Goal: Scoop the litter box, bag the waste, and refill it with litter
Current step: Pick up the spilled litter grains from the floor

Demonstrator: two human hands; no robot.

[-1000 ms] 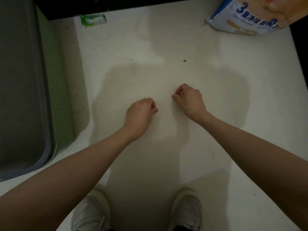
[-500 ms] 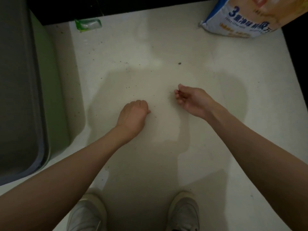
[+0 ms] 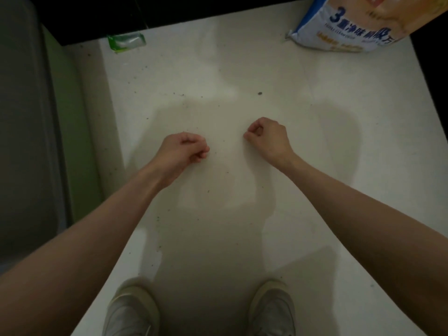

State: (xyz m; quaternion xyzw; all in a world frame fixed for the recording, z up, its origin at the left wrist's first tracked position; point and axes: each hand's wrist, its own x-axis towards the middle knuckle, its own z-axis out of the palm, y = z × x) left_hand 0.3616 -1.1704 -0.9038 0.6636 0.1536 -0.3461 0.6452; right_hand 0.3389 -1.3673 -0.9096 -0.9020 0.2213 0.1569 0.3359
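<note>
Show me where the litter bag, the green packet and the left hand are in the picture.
litter bag [image 3: 351, 27]: head view, on its printed front.
green packet [image 3: 126, 41]: head view, on its middle.
left hand [image 3: 184, 151]: head view, on the back of the hand.

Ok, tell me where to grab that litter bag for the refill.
Probably by the sealed corner of the litter bag, the part nearest on the floor. The right hand is nearer it, so reach forward and to the right. The bag lies tilted and runs out of view at the top, so its upper end cannot be judged; the other hand may need to support underneath.
</note>
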